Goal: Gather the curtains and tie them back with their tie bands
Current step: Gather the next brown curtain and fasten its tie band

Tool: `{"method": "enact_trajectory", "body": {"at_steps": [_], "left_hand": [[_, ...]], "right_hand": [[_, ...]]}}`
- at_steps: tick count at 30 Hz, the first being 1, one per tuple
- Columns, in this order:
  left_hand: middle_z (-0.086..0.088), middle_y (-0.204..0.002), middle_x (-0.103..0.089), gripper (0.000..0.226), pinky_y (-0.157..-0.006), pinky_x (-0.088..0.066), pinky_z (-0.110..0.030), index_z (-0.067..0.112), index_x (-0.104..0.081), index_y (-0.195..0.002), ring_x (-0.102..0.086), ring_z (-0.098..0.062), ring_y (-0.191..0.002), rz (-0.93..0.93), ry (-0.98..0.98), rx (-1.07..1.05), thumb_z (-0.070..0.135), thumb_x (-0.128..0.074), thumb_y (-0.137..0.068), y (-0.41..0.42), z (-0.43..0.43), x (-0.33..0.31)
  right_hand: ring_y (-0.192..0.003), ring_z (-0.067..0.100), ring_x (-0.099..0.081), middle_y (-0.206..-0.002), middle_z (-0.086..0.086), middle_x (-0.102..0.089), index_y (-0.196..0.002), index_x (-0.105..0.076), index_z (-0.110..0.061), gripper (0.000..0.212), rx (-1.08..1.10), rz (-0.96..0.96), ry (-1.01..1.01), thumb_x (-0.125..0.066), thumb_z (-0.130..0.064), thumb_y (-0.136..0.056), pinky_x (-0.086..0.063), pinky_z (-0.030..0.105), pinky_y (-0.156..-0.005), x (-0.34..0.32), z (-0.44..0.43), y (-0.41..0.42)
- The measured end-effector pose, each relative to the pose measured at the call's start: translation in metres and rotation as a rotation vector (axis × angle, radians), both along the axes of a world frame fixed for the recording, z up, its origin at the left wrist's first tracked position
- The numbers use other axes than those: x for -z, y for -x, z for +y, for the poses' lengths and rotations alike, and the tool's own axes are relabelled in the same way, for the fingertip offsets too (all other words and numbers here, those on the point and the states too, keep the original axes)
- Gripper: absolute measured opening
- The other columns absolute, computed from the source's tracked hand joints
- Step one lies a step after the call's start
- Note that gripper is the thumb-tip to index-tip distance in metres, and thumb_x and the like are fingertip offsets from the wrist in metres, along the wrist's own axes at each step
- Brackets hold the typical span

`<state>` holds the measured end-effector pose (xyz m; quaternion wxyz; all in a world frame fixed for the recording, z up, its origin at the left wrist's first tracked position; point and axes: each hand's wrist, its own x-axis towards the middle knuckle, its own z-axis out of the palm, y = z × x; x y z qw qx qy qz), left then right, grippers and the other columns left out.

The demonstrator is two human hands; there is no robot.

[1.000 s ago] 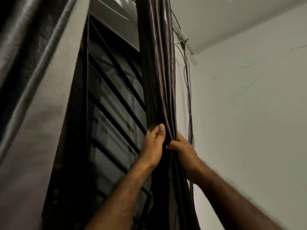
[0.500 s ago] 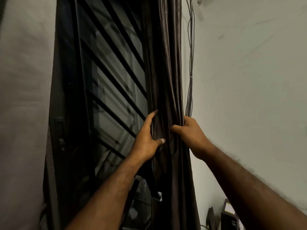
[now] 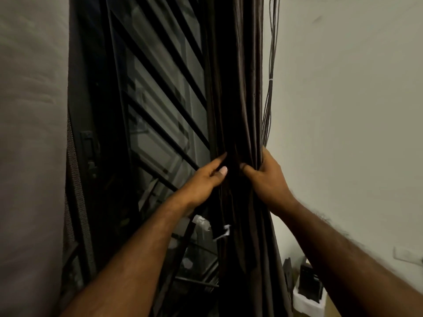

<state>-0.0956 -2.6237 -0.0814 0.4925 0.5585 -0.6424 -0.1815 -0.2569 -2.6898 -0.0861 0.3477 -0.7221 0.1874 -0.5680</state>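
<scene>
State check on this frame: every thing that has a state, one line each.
curtain: gathered into a narrow hanging bunch, not tied; no tie band visible
left hand: grips the bunch's left edge, thumb in front
right hand: fingers curled round the bunch's right side
window: uncovered, barred; open or closed cannot be told
cables: hang loose along the wall, right of the curtain

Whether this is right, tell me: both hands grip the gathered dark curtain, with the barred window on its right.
One thing is wrong. In the head view, left hand and right hand do grip the dark curtain, but the barred window is on its left.
</scene>
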Motion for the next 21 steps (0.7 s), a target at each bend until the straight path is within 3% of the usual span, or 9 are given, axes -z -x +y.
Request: {"method": "enact_trajectory", "body": {"at_steps": [3, 6, 8, 10, 12, 15, 17, 19, 21], "left_hand": [[0.003, -0.135, -0.060, 0.057, -0.077, -0.051, -0.010, 0.037, -0.034, -0.150, -0.058, -0.011, -0.118, -0.020, -0.082, -0.015, 0.007, -0.045, -0.102, 0.000, -0.002, -0.009], [0.009, -0.122, -0.059, 0.085, -0.070, -0.054, -0.012, 0.045, -0.027, -0.149, -0.061, -0.007, -0.105, -0.126, -0.157, -0.018, -0.010, -0.054, -0.091, 0.000, 0.000, -0.016], [0.010, -0.113, -0.059, 0.092, -0.072, -0.058, -0.019, 0.048, -0.027, -0.148, -0.063, -0.006, -0.098, -0.139, -0.151, -0.040, -0.010, -0.063, -0.086, 0.001, -0.001, -0.017], [0.007, -0.113, -0.060, 0.095, -0.076, -0.060, -0.026, 0.048, -0.030, -0.147, -0.064, -0.009, -0.099, -0.134, -0.120, -0.064, -0.008, -0.069, -0.082, 0.001, -0.003, -0.016], [0.000, -0.114, -0.062, 0.094, -0.078, -0.060, -0.029, 0.047, -0.033, -0.147, -0.067, -0.015, -0.101, -0.080, -0.094, -0.066, -0.010, -0.069, -0.081, -0.003, -0.004, -0.014], [-0.008, -0.118, -0.062, 0.091, -0.082, -0.059, -0.033, 0.048, -0.036, -0.144, -0.068, -0.022, -0.105, 0.002, -0.089, -0.046, -0.012, -0.065, -0.083, -0.009, -0.006, -0.012], [-0.008, -0.120, -0.061, 0.090, -0.073, -0.058, -0.030, 0.048, -0.037, -0.144, -0.070, -0.021, -0.100, 0.042, -0.091, -0.033, -0.013, -0.063, -0.084, -0.011, -0.007, -0.011], [-0.006, -0.117, -0.062, 0.088, -0.065, -0.056, -0.026, 0.047, -0.037, -0.145, -0.071, -0.016, -0.088, 0.074, -0.092, -0.023, -0.013, -0.063, -0.085, -0.010, -0.008, -0.010], [-0.005, -0.117, -0.061, 0.088, -0.065, -0.057, -0.027, 0.046, -0.036, -0.145, -0.070, -0.013, -0.083, 0.080, -0.088, -0.027, -0.011, -0.064, -0.085, -0.008, -0.008, -0.011]], "right_hand": [[-0.104, 0.000, -0.066, -0.110, -0.017, -0.065, -0.132, -0.048, -0.029, 0.049, 0.001, 0.021, 0.045, -0.065, -0.006, -0.092, -0.058, 0.025, -0.088, 0.019, 0.003, -0.004], [-0.104, -0.004, -0.067, -0.114, -0.019, -0.063, -0.151, -0.027, -0.030, 0.077, 0.018, -0.037, 0.062, -0.065, 0.001, -0.091, -0.059, 0.022, -0.086, 0.034, 0.006, -0.004], [-0.112, 0.003, -0.067, -0.129, -0.013, -0.062, -0.155, -0.016, -0.038, 0.090, -0.021, -0.083, 0.110, -0.062, 0.006, -0.091, -0.058, 0.025, -0.089, 0.044, 0.007, -0.002], [-0.129, 0.005, -0.056, -0.144, -0.021, -0.050, -0.151, -0.024, -0.044, 0.088, -0.010, -0.062, 0.188, -0.059, 0.009, -0.091, -0.051, 0.029, -0.103, 0.052, 0.007, 0.001], [-0.131, -0.004, -0.048, -0.139, -0.034, -0.045, -0.142, -0.038, -0.046, 0.078, 0.046, -0.019, 0.243, -0.057, 0.010, -0.092, -0.043, 0.018, -0.108, 0.062, 0.007, 0.004], [-0.121, -0.004, -0.055, -0.127, -0.020, -0.060, -0.128, -0.056, -0.037, 0.051, 0.111, 0.024, 0.246, -0.059, 0.000, -0.094, -0.045, 0.013, -0.101, 0.074, 0.009, 0.007], [-0.110, -0.005, -0.060, -0.118, -0.018, -0.065, -0.124, -0.059, -0.036, 0.032, 0.092, 0.057, 0.171, -0.066, -0.026, -0.094, -0.051, 0.014, -0.089, 0.076, 0.017, 0.007], [-0.101, -0.006, -0.062, -0.114, -0.020, -0.062, -0.123, -0.055, -0.035, 0.046, 0.075, 0.110, 0.088, -0.076, -0.044, -0.084, -0.051, 0.009, -0.080, 0.075, 0.022, 0.005], [-0.094, -0.003, -0.060, -0.106, -0.021, -0.056, -0.117, -0.054, -0.033, 0.051, 0.166, 0.256, 0.097, -0.083, -0.042, -0.077, -0.048, 0.007, -0.073, 0.072, 0.023, 0.001]]}}
